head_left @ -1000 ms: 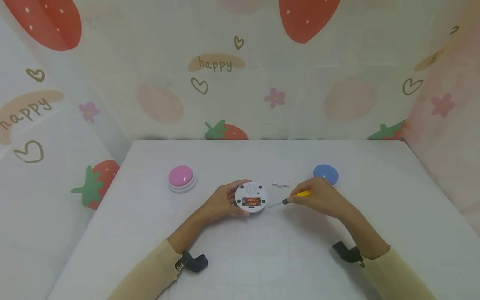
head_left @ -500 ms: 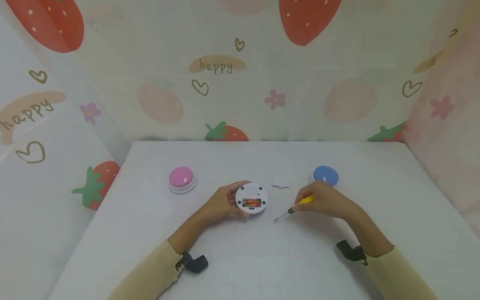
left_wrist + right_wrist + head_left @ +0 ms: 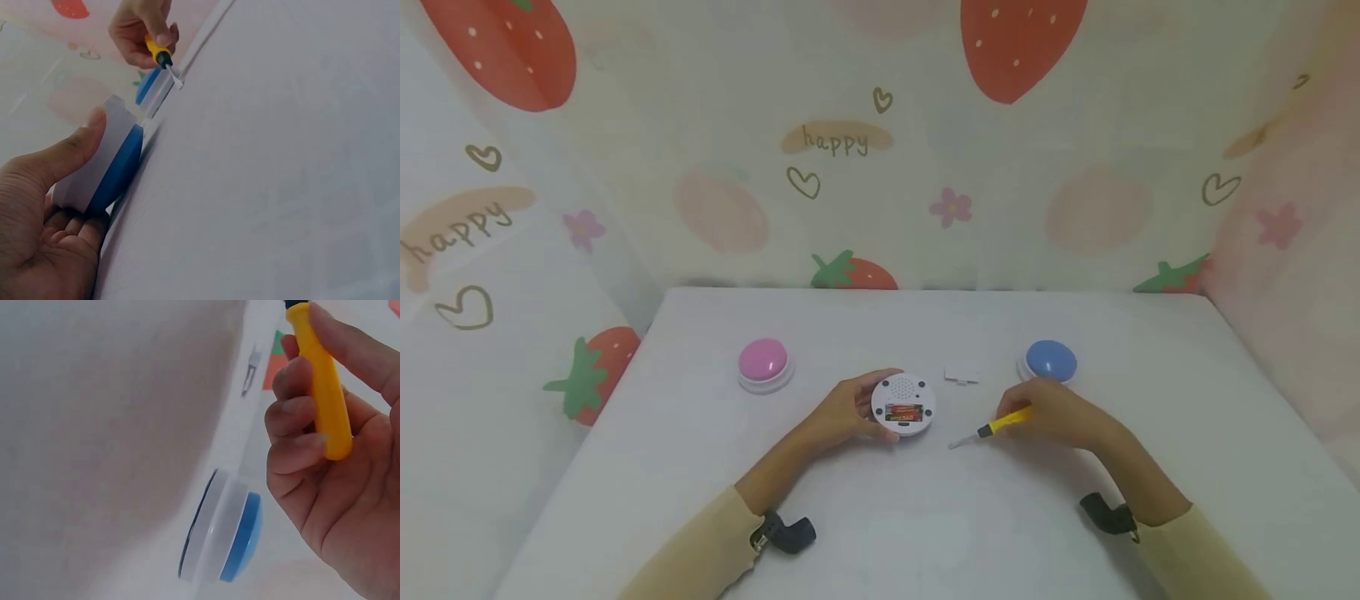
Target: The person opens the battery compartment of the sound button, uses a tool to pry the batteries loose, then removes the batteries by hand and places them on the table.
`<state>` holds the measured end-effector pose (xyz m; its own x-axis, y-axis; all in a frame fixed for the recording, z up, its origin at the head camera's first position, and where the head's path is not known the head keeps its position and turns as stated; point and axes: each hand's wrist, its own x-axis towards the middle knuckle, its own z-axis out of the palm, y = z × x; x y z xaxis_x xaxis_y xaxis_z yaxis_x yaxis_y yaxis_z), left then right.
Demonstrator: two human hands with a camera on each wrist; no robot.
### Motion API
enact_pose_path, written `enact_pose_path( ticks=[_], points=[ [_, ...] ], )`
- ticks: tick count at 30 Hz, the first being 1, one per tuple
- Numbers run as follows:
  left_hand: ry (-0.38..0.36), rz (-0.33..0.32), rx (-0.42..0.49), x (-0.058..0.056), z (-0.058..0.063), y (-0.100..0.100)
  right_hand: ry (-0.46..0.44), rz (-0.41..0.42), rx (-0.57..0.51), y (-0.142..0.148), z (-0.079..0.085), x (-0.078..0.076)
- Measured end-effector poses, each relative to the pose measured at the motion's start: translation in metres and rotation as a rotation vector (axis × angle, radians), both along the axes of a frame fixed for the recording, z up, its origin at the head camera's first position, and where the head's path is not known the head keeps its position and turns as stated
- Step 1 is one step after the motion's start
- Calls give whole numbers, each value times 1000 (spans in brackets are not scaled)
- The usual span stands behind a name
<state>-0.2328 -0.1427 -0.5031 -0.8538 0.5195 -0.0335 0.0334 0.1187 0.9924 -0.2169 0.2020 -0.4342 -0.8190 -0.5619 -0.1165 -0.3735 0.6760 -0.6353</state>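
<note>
My left hand [image 3: 838, 415] grips a round push button [image 3: 904, 388] by its rim, thumb on one side and fingers on the other. Its white underside faces up in the head view, with batteries [image 3: 904, 413] in an uncovered compartment. The left wrist view shows its blue dome [image 3: 119, 172] turned down toward the table. To the right, my right hand [image 3: 1060, 414] holds a yellow-handled screwdriver [image 3: 1009, 421], fingers curled round the handle in the right wrist view. The screwdriver's tip points down-left, apart from the button.
A small white battery cover [image 3: 961, 377] lies on the white table [image 3: 880, 517] behind and between the hands. A pink push button [image 3: 763, 360] stands at the back left. Another blue push button [image 3: 1051, 360] stands just behind my right hand. A strawberry-print cloth [image 3: 880, 217] hangs behind.
The screwdriver has moved away from the button, to the right and toward the front, and more of its yellow handle shows. My left hand keeps its grip on the button.
</note>
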Motion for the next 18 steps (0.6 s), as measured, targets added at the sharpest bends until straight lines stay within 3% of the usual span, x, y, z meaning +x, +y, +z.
enact_pose_path(
  ticks=[11,18],
  points=[
    [11,-8,-2,0,-2,3,106,9,73,10,-15,11],
    [20,2,-4,1,-2,1,102,-11,123,7,-16,15]
  ],
)
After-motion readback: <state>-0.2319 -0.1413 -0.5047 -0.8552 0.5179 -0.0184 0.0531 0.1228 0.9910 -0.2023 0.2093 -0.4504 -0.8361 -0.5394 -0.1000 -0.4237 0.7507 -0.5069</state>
